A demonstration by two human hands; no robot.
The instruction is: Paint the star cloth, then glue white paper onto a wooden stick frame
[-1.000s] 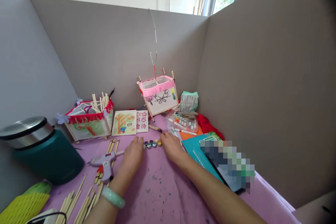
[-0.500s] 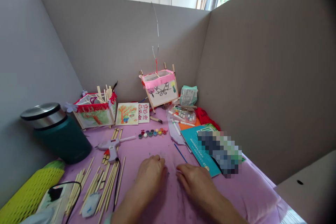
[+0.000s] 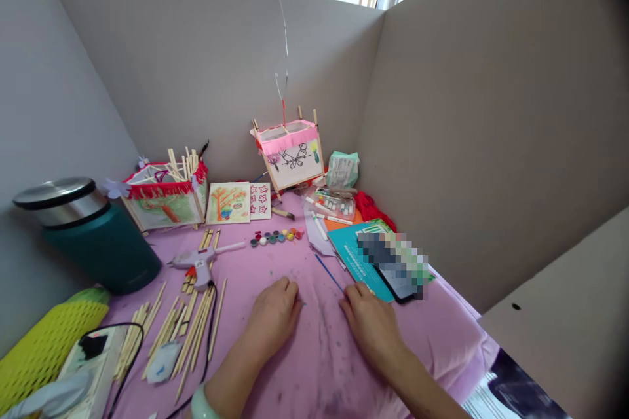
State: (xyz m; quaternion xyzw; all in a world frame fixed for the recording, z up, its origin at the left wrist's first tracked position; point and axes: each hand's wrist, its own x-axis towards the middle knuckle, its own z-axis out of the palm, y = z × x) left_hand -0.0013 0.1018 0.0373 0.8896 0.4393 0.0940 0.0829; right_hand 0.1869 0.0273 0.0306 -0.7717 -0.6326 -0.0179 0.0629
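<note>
- Purple cloth covers the tabletop before you, lying under both your hands.
- Your teal bottle stands at the far left, beside the red-fringed frame.
- Your blue book lies flat, just beyond your right hand, with a phone on it.
- Your left hand rests low over the cloth, fingers curled inward; its underside is hidden, so I cannot tell whether that grip is clenched.
- Your right hand has its fingers bent down beside the book; I cannot tell whether its grip grasps anything.
- Your glue gun lies left of the hands, across some sticks.
- Your paint pots sit beyond and between the hands.
- Your thin blue brush ends right at your right fingertips, perhaps touching.
</note>
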